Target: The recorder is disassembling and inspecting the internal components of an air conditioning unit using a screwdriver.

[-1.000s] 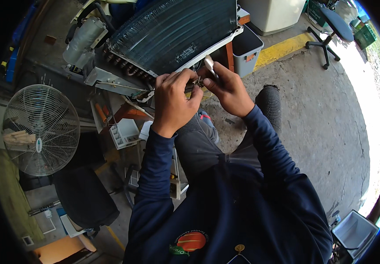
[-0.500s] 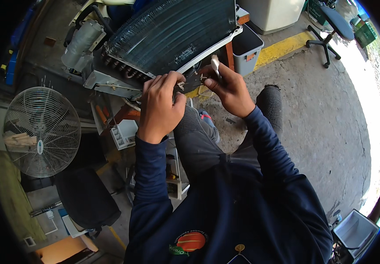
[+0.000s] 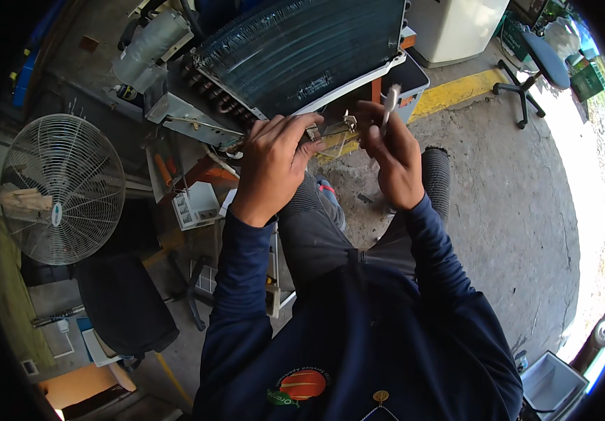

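Observation:
My left hand (image 3: 274,165) pinches a small dark part with light metal bits (image 3: 313,132) in front of the finned coil, its back facing me. To its right, my right hand (image 3: 398,163) grips a slim white stick-like tool (image 3: 391,111), smeared by motion, its tip pointing up. Between the hands shows a small pale piece with prongs (image 3: 350,121); whether a finger touches it I cannot tell. Just beyond my hands stands a dark finned coil (image 3: 302,59) with a pale metal edge and copper pipe bends (image 3: 211,95) on its left side.
A grey bin (image 3: 414,91) stands right of the coil, beside a yellow floor line (image 3: 456,95). At far right is a blue swivel chair (image 3: 546,59). A round caged fan (image 3: 64,189) and a black chair (image 3: 123,305) are on the left. My knees are below my hands.
Both hands have moved right, the right one farther, so the gap between them is wider. The white tool has gone right with my right hand. The whole view has shifted slightly.

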{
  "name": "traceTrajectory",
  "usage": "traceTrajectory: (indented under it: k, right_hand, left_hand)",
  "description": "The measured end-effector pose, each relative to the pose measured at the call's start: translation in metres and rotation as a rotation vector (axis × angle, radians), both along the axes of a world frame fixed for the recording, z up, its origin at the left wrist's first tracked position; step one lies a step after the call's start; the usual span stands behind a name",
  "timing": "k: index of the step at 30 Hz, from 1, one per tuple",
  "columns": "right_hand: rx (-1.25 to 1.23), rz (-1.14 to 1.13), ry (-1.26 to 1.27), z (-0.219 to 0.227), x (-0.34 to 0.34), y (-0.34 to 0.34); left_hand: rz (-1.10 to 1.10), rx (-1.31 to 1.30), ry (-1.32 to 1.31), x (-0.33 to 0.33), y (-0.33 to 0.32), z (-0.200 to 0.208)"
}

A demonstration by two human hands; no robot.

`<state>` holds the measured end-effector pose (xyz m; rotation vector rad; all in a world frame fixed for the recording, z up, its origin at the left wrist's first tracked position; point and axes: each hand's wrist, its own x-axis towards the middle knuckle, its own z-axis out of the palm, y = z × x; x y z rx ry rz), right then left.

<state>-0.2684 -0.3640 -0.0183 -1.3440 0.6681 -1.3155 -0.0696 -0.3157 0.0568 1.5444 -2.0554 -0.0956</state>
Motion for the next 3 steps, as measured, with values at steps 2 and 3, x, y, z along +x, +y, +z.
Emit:
traceTrajectory:
  k: [2,3]
  right_hand:
    - [0.114,0.032,-0.014,-0.014,-0.008,0.015]
    - [0.241,0.055,-0.031,-0.025,-0.011,0.024]
  left_hand:
    - [-0.022,0.071,0.125,-0.001,0.005,0.005]
    - [-0.035,0.107,0.189,0.000,0.008,0.006]
